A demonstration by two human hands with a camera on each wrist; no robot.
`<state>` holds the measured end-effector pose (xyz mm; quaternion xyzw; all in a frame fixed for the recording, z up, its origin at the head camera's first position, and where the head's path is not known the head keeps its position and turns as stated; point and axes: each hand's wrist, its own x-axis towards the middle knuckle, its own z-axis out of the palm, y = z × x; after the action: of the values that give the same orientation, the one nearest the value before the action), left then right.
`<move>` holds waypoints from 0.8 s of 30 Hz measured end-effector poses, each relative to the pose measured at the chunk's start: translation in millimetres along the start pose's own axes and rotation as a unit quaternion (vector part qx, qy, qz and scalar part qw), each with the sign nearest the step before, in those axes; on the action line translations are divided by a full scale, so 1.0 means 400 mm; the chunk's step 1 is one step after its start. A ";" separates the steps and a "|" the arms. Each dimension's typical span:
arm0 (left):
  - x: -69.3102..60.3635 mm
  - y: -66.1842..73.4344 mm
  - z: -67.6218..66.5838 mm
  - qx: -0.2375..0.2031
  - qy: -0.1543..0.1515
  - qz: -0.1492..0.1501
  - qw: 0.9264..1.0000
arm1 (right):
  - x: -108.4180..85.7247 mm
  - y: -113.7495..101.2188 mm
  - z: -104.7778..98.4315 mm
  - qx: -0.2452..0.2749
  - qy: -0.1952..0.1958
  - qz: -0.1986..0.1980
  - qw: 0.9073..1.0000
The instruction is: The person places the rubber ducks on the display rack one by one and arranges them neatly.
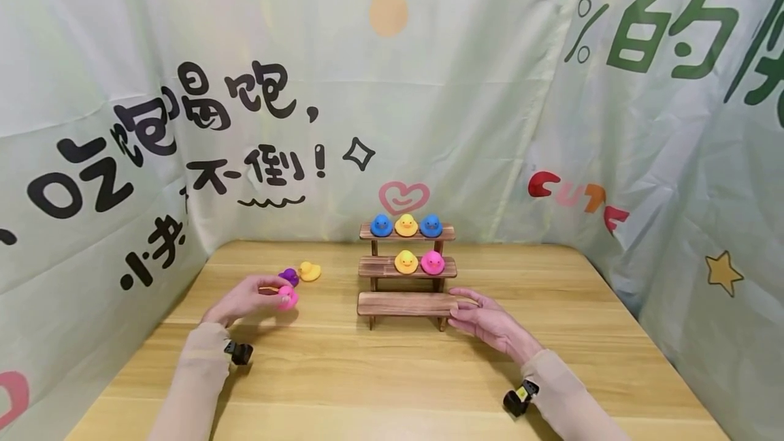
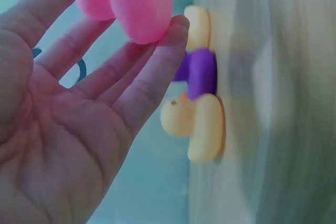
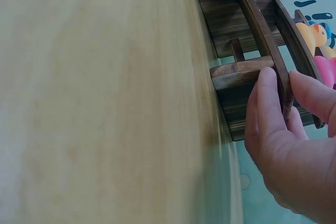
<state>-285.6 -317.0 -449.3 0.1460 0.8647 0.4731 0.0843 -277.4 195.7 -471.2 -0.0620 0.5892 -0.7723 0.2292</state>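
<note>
My left hand (image 1: 250, 297) pinches a pink rubber duck (image 1: 288, 297) between thumb and fingers, raised above the table. Close behind it on the tabletop are a purple duck (image 2: 202, 74) and two yellow ducks, one nearer (image 2: 206, 129) and one farther (image 2: 198, 27) in the left wrist view. My right hand (image 1: 490, 322) grips the right end of the lowest board of a three-step wooden stand (image 1: 404, 303), thumb above and fingers below. Blue (image 1: 381, 226), yellow (image 1: 406, 226) and blue (image 1: 431, 226) ducks sit on the top step. The middle step bears a yellow duck (image 1: 406, 262) and a pink duck (image 1: 432, 263).
A light wood table (image 1: 392, 380) carries everything. Printed fabric (image 1: 465, 101) hangs behind it and along both sides, close to the table's edges. Each wrist wears a small black camera, one on the left (image 1: 240, 352) and one on the right (image 1: 520, 398).
</note>
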 end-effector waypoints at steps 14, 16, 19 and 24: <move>0.051 0.044 0.050 -0.068 0.068 0.045 0.994 | -0.001 -0.001 0.000 0.000 0.001 -0.007 1.000; 0.058 0.049 0.055 -0.079 0.065 0.059 0.993 | 0.000 0.000 -0.001 0.002 0.004 -0.006 1.000; 0.067 0.059 0.063 -0.084 0.067 0.065 0.992 | 0.001 0.000 -0.002 0.002 0.004 -0.006 1.000; 0.076 0.075 0.075 -0.081 0.069 0.069 0.992 | -0.001 0.000 0.000 0.008 0.001 -0.006 1.000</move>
<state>-300.4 -267.8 -440.5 0.1653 0.8151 0.5552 0.0031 -277.0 195.7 -471.1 -0.0630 0.5828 -0.7785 0.2244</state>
